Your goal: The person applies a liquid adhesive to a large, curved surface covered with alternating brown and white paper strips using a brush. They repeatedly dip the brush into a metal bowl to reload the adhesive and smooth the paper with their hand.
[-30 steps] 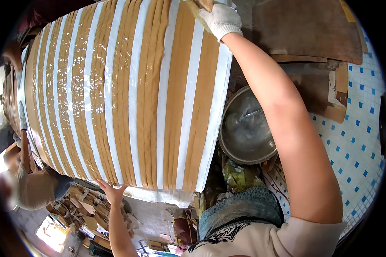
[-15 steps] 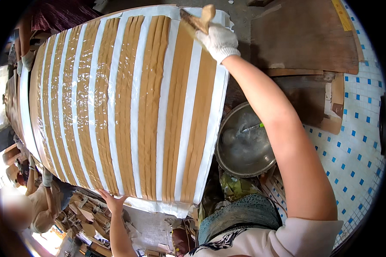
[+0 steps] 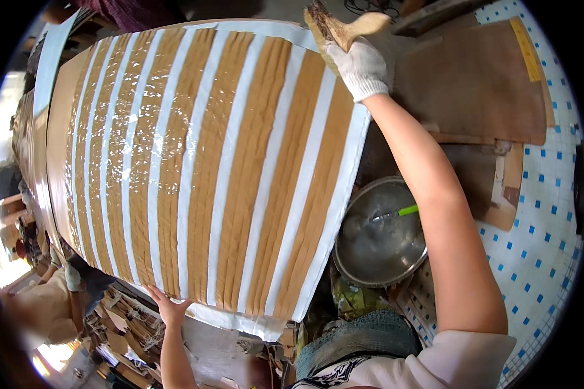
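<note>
My right hand (image 3: 362, 68), in a white knit glove, grips a broad brush (image 3: 366, 26) with a pale wooden handle and a dark head. The brush is at the far right corner of a large board, over the edge of its white sheet (image 3: 298, 191). Lengthwise brown strips (image 3: 272, 110), pleated in bands, lie on the white sheet. Toward the left a glossy wet shine covers the bands; the ones at the right look matte. My bare left hand (image 3: 170, 310) rests at the near edge with fingers spread, touching the sheet and strips there.
A metal basin (image 3: 379, 249) with cloudy liquid and a green-handled brush (image 3: 396, 212) stands right of the board. Brown boards (image 3: 467, 84) lie beyond, over blue-and-white tile (image 3: 532, 259). A co-worker (image 3: 52, 301) is at the lower left, near scattered wood scraps (image 3: 126, 324).
My right hand with the brush has moved right, toward the far corner and past the strips. My left hand stays at the near edge. The whole view has shifted slightly.
</note>
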`<state>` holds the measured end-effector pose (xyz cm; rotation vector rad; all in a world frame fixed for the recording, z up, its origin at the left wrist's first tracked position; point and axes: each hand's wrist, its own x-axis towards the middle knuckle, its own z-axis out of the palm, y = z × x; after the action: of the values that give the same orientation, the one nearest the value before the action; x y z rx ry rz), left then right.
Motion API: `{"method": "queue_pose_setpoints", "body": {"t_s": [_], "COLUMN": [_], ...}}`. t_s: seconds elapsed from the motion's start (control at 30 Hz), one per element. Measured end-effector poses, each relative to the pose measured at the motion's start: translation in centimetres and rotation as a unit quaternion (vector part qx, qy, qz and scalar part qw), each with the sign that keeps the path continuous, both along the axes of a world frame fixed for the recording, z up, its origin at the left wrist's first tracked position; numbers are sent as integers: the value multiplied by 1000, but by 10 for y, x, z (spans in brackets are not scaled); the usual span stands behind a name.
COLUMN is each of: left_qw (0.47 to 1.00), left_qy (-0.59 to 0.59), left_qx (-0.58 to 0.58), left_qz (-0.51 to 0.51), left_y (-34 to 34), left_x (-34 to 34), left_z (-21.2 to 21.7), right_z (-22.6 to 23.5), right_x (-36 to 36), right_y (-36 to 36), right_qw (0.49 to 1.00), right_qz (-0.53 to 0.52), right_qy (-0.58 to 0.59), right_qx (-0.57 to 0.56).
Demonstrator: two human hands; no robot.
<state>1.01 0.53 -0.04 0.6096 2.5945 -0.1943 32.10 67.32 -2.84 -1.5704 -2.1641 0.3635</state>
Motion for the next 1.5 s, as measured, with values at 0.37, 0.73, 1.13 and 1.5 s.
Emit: {"method": "queue_pose_setpoints", "body": {"t_s": [0.37,0.73,1.13,1.5], "left_qw": [1000,1000,996,995], "left_qy": [-10,10,45,63], "left_qx": [17,17,78,76], "left_qz": [21,1,-2,16], "left_y": [1,0,-23,-18], "left_x": [5,3,-3,7], "left_z": [2,-4,-17,-7], "right_z": [18,9,-26,48], "right_x": [-95,-51,18,-254], "right_y": [-2,-10,-2,-11], "right_qw": [979,986,989,864], "right_qz": [172,91,-16,434], "right_qy": [-37,-98,-97,32], "right_qx": [-107,-99,-107,254]}}
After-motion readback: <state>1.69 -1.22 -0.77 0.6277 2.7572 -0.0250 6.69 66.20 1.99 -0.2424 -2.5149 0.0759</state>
